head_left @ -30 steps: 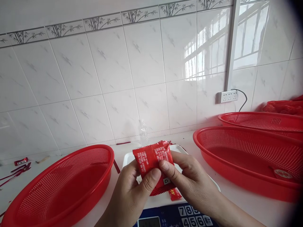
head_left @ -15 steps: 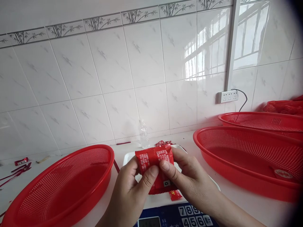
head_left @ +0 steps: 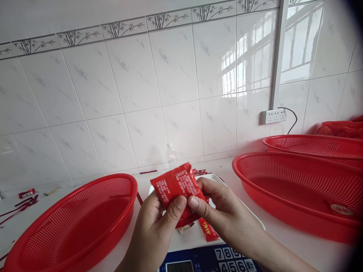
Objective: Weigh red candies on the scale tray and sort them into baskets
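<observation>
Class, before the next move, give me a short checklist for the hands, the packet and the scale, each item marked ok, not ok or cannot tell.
1. Left grip on the red packet: ok, thumb on its face.
2. Right grip on the same packet: ok, thumb beside the other.
3. Packet fully sealed: cannot tell, partly covered.
4. White tray free of items: not ok, a small red sachet lies there.
5. Display reading: cannot tell, too dim.

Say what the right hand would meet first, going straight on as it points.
Most likely the left hand, opposite it on the red packet both hold, though depth between them is unclear.
</observation>
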The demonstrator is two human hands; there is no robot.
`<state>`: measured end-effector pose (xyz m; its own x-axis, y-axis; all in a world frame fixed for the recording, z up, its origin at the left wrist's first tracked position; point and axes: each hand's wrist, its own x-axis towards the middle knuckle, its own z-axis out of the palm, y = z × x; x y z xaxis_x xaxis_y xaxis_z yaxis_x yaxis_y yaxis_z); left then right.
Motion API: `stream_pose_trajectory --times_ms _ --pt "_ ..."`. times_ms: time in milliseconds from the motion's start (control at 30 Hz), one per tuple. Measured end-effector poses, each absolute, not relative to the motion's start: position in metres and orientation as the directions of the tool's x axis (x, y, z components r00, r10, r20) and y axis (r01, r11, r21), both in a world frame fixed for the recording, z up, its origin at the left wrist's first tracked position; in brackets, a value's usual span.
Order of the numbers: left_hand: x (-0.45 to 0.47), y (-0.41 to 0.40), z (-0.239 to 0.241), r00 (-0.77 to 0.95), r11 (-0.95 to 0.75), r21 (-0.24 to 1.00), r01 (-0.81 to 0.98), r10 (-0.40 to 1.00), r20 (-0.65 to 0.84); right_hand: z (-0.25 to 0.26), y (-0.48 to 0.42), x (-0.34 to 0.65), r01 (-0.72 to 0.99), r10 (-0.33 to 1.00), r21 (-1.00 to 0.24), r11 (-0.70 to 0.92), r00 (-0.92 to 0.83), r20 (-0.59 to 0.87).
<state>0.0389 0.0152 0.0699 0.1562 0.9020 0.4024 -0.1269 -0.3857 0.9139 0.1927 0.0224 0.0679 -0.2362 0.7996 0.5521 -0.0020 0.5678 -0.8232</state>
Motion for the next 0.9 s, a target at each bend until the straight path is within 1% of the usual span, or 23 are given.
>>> stream_pose_trajectory --times_ms 100,200,300,433,567,700,833,900 --pt "0.039 0.016 0.068 0.114 -0.374 0.914 -0.156 0.913 0.393 0.067 0.023 0.193 0.026 0.803 -0.822 0.569 -0.231 0.549" --pt "0.041 0.016 0.069 0.137 -0.385 0.91 -0.154 0.904 0.405 0.067 0.023 0.194 0.053 0.808 -0.819 0.571 -0.21 0.55" --pt "0.041 0.015 0.072 0.177 -0.419 0.899 -0.124 0.882 0.436 0.068 0.022 0.195 0.025 0.813 -0.83 0.557 -0.223 0.538" --pt "0.04 0.014 0.073 0.187 -0.413 0.906 -0.089 0.887 0.423 0.068 0.022 0.194 -0.01 0.834 -0.862 0.508 -0.247 0.494" --pt "0.039 0.013 0.072 0.194 -0.5 0.866 -0.026 0.847 0.495 0.069 0.021 0.194 -0.061 0.83 -0.876 0.478 -0.295 0.473" --pt "0.04 0.01 0.072 0.163 -0.554 0.831 -0.043 0.817 0.553 0.072 0.017 0.195 -0.155 0.805 -0.872 0.464 -0.338 0.488" --pt "0.042 0.006 0.072 0.167 -0.607 0.795 -0.007 0.783 0.599 0.074 0.012 0.197 -0.134 0.779 -0.844 0.519 -0.333 0.531" --pt "0.042 0.004 0.071 0.142 -0.643 0.766 0.016 0.76 0.635 0.074 0.009 0.197 -0.131 0.768 -0.837 0.532 -0.341 0.542"
